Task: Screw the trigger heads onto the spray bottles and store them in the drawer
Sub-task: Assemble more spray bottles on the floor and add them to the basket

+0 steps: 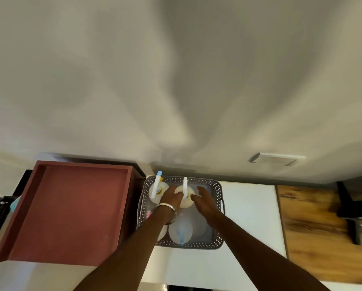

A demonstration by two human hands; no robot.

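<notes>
A grey perforated basket (pixel 218 208) on the white counter holds several pale spray bottles. A bottle with a white trigger head (pixel 184 197) stands at its far middle. My left hand (pixel 171 197), with a metal bangle on the wrist, has its fingers curled against that bottle's left side. My right hand (pixel 205 201) is spread just right of it, thumb at the bottle's edge. A second bottle with a white, blue and yellow trigger head (pixel 158 191) stands at the far left. A bottle with something blue inside (pixel 181 231) sits near the front. The open red drawer (pixel 70 211) is to the left.
A white counter (pixel 249 217) carries the basket, with a wood-grain surface (pixel 322 227) to its right and a dark object (pixel 350 206) on that. A plain wall fills the upper view. A white wall plate (pixel 276 159) sits at the right.
</notes>
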